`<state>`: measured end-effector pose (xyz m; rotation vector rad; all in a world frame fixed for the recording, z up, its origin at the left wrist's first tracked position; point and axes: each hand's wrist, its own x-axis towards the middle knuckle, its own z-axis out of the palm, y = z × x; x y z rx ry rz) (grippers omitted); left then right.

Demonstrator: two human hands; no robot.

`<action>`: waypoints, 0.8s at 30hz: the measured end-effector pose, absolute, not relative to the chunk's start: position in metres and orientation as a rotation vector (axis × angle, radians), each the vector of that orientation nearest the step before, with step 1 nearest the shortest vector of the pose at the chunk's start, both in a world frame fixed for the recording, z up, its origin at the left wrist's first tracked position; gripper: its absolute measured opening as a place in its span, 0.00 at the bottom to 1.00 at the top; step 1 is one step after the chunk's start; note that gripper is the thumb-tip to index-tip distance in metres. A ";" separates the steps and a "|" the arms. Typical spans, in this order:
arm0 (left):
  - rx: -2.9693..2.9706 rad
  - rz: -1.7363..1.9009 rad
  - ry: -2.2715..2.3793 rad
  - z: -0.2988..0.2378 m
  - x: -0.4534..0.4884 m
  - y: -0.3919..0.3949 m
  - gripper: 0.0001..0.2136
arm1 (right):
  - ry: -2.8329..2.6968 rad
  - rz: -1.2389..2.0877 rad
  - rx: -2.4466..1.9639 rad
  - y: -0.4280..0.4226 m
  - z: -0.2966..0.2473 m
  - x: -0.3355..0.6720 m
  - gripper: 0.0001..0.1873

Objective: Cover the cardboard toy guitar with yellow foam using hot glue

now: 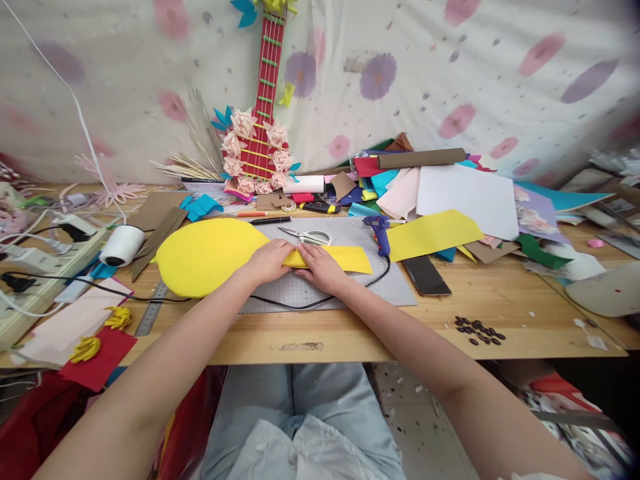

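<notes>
A yellow guitar-shaped paper cutout (210, 257) lies on the grey cutting mat (350, 230), its rounded body to the left and its narrow neck to the right. My left hand (273, 259) grips the neck near the body, fingers curled over it. Close beside it, my right hand (319, 265) presses on the same neck, fingers bent over its far edge. The undersides of both hands are hidden. White-handled scissors (313, 237) lie just beyond my fingers. A blue glue gun (381, 235) rests to the right, its black cord running in front of my hands.
A decorated red paper guitar (260, 143) leans on the back curtain. A yellow paper sheet (435, 233), a phone (427, 275) and dark beads (479, 330) lie to the right. At left are a steel ruler (151, 310), thread spool (123, 244) and power strip (50, 287).
</notes>
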<state>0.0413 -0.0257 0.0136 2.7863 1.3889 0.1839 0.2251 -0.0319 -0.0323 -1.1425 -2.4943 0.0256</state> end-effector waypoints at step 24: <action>2.846 0.374 1.731 -0.020 0.018 -0.022 0.25 | -2.289 -0.074 -1.235 -0.008 -0.026 0.245 0.21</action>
